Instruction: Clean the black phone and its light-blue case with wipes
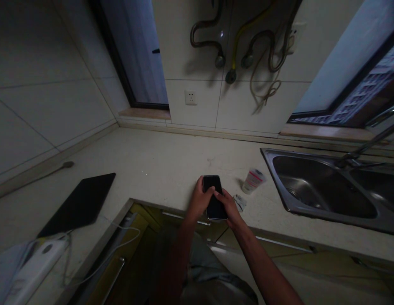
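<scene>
A black smartphone (216, 209) with a dark screen is held between both hands at the front edge of the counter. My left hand (199, 199) grips its left side, with the thumb lying over the screen. On the other side, my right hand (230, 207) wraps the right edge, its thumb also over the glass near the left thumb. Just right of that hand, a small printed packet (240, 202) lies flat on the counter. Behind the packet stands a clear plastic cup (253, 181) with a pink-red band.
A double steel sink (281, 186) with a faucet (351, 157) is set in the counter at right. At left lie a flat black panel (81, 205), a white device (38, 267) and a white cable (133, 229). Pipes and a socket (191, 97) are on the wall.
</scene>
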A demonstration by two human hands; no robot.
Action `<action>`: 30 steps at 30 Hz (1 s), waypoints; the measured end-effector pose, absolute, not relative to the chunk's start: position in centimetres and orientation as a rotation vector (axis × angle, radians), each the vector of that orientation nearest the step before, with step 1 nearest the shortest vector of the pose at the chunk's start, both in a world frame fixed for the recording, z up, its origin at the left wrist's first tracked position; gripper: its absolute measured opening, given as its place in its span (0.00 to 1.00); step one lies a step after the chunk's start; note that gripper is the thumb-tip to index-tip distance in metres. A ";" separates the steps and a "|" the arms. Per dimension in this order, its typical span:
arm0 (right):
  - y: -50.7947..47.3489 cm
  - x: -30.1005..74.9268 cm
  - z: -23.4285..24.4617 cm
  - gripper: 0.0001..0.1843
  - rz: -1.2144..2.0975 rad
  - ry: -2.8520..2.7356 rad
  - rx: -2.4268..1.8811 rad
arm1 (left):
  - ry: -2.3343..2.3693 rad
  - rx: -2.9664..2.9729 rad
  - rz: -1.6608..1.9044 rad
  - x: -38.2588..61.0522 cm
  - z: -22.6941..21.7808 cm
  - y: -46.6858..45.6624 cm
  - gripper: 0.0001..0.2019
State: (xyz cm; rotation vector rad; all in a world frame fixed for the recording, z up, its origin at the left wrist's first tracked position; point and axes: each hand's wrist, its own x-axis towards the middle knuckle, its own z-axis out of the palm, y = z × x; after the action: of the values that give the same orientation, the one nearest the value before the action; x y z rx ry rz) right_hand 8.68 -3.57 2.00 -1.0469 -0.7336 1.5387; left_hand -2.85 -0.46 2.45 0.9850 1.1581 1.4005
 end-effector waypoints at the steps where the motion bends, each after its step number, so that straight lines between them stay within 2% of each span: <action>1: -3.8 8.8 2.0 0.27 1.563 -0.758 -1.043 | 1.164 0.892 1.401 -3.2 2.6 0.1 0.32; 5: -4.5 8.7 2.0 0.28 1.591 -0.822 -1.055 | 1.052 0.674 1.289 -4.3 2.7 1.2 0.29; 14: -4.2 8.6 1.7 0.27 1.551 -0.853 -1.094 | 0.895 0.540 1.350 -4.7 2.8 1.0 0.27; 24: -5.3 10.0 1.9 0.30 1.621 -0.753 -1.069 | 0.807 0.259 1.692 -5.1 1.5 1.7 0.18; 30: -5.3 10.1 1.7 0.29 1.480 -0.756 -1.172 | 0.724 0.454 1.549 -6.1 1.1 1.2 0.21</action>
State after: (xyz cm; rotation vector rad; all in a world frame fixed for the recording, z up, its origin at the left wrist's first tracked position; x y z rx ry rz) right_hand 10.12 -5.25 1.68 -1.1722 -0.7560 1.4801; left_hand -6.07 1.18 1.15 0.4538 0.7237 1.5486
